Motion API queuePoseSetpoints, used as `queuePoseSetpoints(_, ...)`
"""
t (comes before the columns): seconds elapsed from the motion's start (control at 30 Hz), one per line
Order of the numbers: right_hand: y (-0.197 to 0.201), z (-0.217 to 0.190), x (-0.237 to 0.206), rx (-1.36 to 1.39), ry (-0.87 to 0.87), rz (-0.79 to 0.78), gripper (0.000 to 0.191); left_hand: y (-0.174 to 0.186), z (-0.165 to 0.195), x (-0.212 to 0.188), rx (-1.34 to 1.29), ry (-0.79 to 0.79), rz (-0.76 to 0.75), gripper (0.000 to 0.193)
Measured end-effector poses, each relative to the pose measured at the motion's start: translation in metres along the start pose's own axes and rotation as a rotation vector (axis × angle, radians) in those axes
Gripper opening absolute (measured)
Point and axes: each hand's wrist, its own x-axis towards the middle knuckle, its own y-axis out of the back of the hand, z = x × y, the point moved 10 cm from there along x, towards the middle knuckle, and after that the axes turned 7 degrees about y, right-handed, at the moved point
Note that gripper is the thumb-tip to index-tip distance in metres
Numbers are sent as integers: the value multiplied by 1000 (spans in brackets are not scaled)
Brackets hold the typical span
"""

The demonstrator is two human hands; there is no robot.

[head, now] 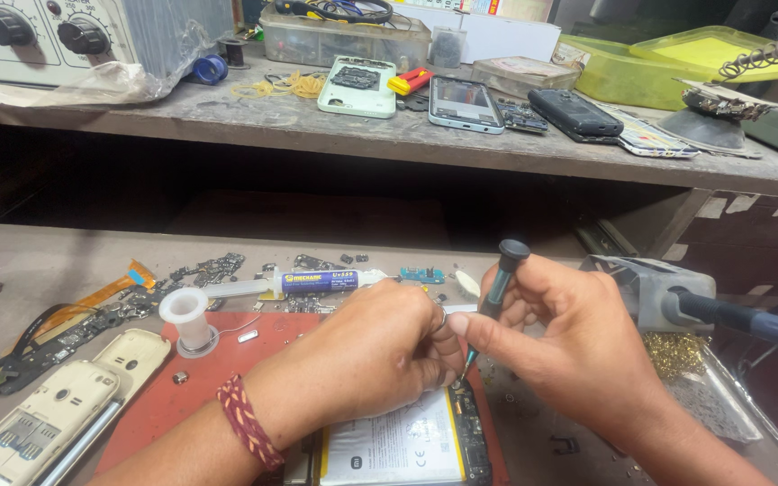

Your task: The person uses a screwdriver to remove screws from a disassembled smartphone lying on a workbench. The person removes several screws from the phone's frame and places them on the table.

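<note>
Over red mat (182, 387): right hand (578, 346) fingers pinch screwdriver (495, 297); left hand (380, 351) fingers curled, steadying opened phone (407, 445).

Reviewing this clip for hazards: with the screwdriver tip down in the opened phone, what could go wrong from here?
1. The right hand holds the screwdriver tilted beside the battery; a slip could gouge it.
2. The left hand covers the work spot, so a loosened screw could get lost among the loose parts on the bench.
3. The solder spool stands close to the left wrist and could be knocked over.
</note>
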Motion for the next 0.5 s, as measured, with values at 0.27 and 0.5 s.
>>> queuePoseSetpoints(0.27,2,-4,1,56,50,23,20,2,4,-1,7,-52,29,7)
queuePoseSetpoints(0.5,0,-4,0,69,61,22,19,-1,1,0,13,-9,6,4)
